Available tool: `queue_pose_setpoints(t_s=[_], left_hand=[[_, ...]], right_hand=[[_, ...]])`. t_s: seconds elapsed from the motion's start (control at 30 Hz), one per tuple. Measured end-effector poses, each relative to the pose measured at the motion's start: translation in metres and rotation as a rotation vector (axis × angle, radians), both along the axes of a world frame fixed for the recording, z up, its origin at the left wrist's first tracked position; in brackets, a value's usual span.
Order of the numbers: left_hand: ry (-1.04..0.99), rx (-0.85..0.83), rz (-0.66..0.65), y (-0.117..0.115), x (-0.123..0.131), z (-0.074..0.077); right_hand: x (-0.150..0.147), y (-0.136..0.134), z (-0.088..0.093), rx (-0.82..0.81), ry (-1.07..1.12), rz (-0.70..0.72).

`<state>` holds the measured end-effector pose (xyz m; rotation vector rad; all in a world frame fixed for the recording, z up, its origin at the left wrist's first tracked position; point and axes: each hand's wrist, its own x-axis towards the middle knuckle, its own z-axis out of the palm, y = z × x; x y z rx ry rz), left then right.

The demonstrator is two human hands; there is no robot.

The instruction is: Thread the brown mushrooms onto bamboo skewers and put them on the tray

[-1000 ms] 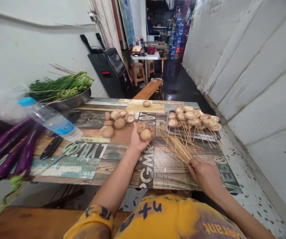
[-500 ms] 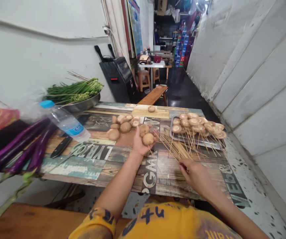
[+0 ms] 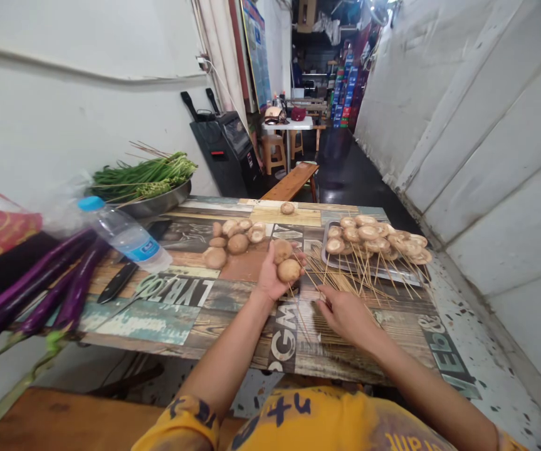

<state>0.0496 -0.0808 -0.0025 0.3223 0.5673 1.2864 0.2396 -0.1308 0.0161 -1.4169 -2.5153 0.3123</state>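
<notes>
1. Leftward, since the earlier frame, the right hand (image 3: 345, 313) has moved from the loose skewers (image 3: 348, 282) toward the left hand (image 3: 271, 282); its thumb and forefinger pinch together on what looks like 1 skewer (image 3: 306, 273).
2. Cupped left fingers, half curled, hold 2 mushrooms (image 3: 289, 270) above the middle of the table (image 3: 232, 319); a thin stick pokes out below them.
3. An off-centre push could split a cap, I judge; a tip passing right through could prick the palm behind. Loose grip might let a mushroom roll off.
4. Caps look round, smooth and tan; the skewers, slim, straight, pale wood; the tabletop, printed planks and lettering.
5. Left of centre, toward the far edge, sits a mushroom pile (image 3: 238, 243); 1 lone mushroom (image 3: 287, 208) lies by that edge.
6. Skewered mushrooms (image 3: 368, 232) heap on a tray (image 3: 325, 258) near the far right corner; glossy eggplants (image 3: 79, 282) lie at the left end.
</notes>
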Motion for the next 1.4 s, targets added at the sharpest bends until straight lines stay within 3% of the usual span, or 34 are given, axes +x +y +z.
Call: queue_pose_setpoints(t_s=[0.13, 0.27, 0.37, 0.63, 0.9, 1.4], left_hand=[[0.024, -0.017, -0.019, -0.001, 0.003, 0.0], [-0.054, -0.125, 0.091, 0.002, 0.001, 0.004], [-0.074, -0.174, 0.203, 0.006, -0.003, 0.006], [-0.134, -0.219, 0.386, 0.018, -0.018, -0.003], [-0.019, -0.229, 0.337, 0.018, -0.019, -0.002], [0.039, -0.228, 0.396, 0.018, -0.017, -0.003]], right_hand=[[-0.013, 0.008, -0.016, 0.054, 0.239, -0.017], [-0.015, 0.003, -0.034, 0.194, 0.498, 0.011], [-0.013, -0.005, -0.037, 0.267, 0.598, 0.085], [-0.008, -0.012, -0.033, 0.226, 0.438, 0.138], [-0.006, -0.013, -0.037, 0.193, 0.349, 0.14], [-0.007, -0.014, -0.036, 0.124, 0.327, 0.134]])
